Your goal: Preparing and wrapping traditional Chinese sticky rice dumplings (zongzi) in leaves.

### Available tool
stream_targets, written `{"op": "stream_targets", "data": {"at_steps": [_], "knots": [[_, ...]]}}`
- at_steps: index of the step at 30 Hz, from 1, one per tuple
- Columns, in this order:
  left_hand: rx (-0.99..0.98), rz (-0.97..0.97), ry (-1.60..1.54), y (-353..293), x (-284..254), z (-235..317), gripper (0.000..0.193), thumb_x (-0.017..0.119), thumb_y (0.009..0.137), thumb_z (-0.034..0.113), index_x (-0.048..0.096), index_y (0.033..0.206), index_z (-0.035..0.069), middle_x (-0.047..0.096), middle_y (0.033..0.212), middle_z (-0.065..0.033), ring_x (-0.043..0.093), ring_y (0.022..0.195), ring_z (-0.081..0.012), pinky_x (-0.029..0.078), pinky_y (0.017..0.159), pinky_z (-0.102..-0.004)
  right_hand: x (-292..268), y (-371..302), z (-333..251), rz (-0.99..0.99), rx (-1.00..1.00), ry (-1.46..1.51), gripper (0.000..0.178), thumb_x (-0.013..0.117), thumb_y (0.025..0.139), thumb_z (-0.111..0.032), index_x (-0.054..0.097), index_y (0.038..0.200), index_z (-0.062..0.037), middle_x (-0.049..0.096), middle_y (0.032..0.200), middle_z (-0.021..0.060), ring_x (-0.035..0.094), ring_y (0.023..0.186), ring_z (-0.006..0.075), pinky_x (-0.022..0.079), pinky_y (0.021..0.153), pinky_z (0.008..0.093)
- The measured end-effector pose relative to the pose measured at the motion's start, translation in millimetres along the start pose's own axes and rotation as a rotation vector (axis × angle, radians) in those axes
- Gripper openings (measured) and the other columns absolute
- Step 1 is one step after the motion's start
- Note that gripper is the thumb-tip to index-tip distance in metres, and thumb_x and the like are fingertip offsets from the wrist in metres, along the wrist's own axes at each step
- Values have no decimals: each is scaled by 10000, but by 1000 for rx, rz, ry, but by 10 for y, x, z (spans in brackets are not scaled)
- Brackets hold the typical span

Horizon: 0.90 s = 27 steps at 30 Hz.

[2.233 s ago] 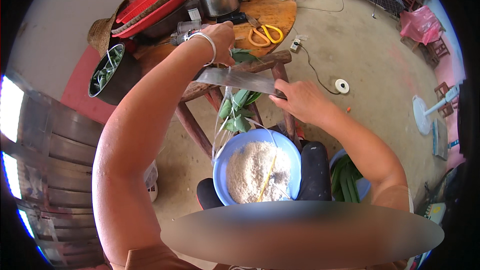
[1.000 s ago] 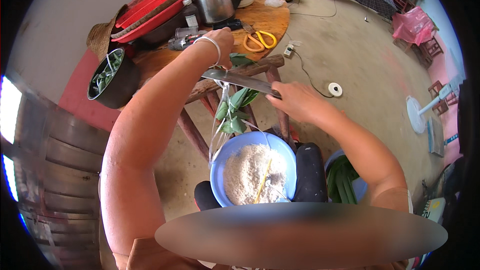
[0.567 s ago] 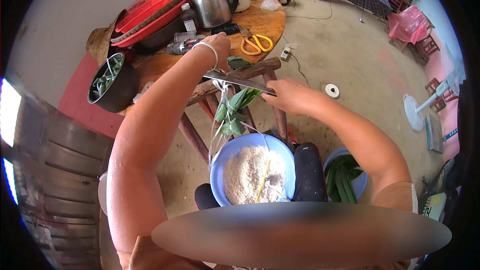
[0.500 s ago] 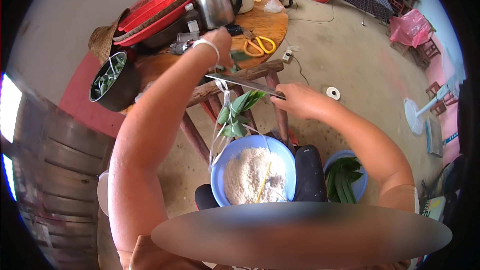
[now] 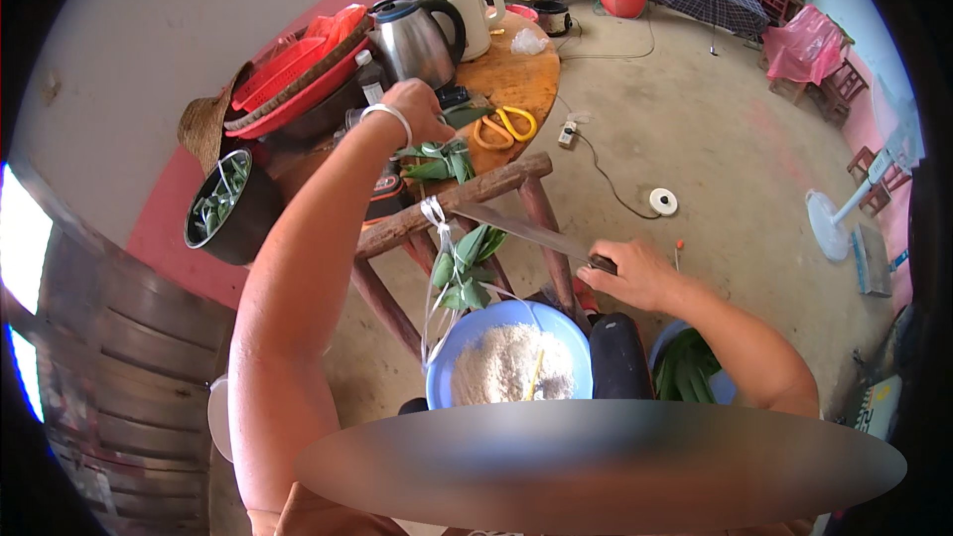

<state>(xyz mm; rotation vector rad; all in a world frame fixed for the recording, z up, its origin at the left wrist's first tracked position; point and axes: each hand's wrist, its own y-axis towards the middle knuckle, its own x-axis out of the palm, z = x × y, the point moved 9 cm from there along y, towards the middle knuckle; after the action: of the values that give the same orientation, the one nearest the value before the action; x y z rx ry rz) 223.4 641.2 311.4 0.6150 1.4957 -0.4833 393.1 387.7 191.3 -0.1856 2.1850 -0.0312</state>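
Note:
My left hand (image 5: 422, 111) reaches over the round table, its fingers bent together and pointing down; what they hold, if anything, is hidden. Just below lie several green leaf pieces (image 5: 437, 161). In my right hand (image 5: 635, 276) is a long knife (image 5: 526, 228), gripped by its dark handle, the blade pointing left toward the rough wooden rail (image 5: 452, 201). Green leaf-wrapped bundles (image 5: 464, 268) hang from this rail on white strings. Beneath them a blue basin (image 5: 581, 362) of pale grains (image 5: 506, 362) rests by my legs, a thin yellow stick in it.
On the table (image 5: 536, 74) stand a steel kettle (image 5: 415, 48), a pale jug (image 5: 472, 10), red baskets (image 5: 288, 74) and yellow-handled scissors (image 5: 518, 123). A dark pot (image 5: 228, 223) of leaf bundles is at left. Leaves (image 5: 685, 367) lie in a basin at right. A power strip (image 5: 567, 134) is on the floor.
The knife and my right hand have moved down and to the right, away from my left hand. Leaf pieces on the table now show below my left hand. The view has shifted slightly.

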Motion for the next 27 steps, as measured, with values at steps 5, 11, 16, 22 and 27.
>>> {"op": "stream_targets", "data": {"at_steps": [5, 11, 16, 22, 27], "knots": [[31, 84, 17, 4, 27, 97, 457, 828, 617, 391, 738, 900, 43, 631, 1030, -163, 612, 1016, -311, 481, 924, -371, -55, 68, 193, 211, -49, 232, 439, 618, 882, -428, 609, 865, 10, 601, 683, 175, 614, 644, 304, 465, 621, 421], [-34, 271, 14, -170, -201, -25, 443, 801, 646, 374, 743, 925, 35, 624, 1030, -154, 603, 1032, -300, 478, 932, -373, -370, 487, 357, 471, 11, 316, 372, 602, 883, -342, 590, 903, 30, 596, 694, 178, 607, 659, 299, 463, 633, 433], [-109, 530, -48, -443, -628, -332, 443, 798, 632, 356, 744, 909, 16, 633, 1057, -146, 610, 1019, -284, 480, 929, -367, -627, 1182, 239, 425, 12, -93, 318, 556, 894, -271, 620, 948, 36, 661, 859, 238, 647, 850, 398, 494, 765, 483], [-179, 533, -165, -738, -1100, -578, 432, 793, 677, 361, 745, 917, 5, 676, 1032, -163, 645, 988, -264, 488, 905, -357, -579, 1733, -197, 232, -60, -439, 319, 565, 890, -270, 685, 968, 14, 686, 966, 224, 660, 945, 371, 513, 838, 460], [-320, 410, -385, -1022, -1392, -994, 369, 785, 701, 374, 771, 892, 59, 718, 807, -99, 670, 775, -177, 514, 813, -313, -416, 2092, -49, 245, -37, -371, 341, 564, 863, -284, 691, 965, 15, 687, 979, 219, 661, 953, 363, 515, 843, 467]]}}
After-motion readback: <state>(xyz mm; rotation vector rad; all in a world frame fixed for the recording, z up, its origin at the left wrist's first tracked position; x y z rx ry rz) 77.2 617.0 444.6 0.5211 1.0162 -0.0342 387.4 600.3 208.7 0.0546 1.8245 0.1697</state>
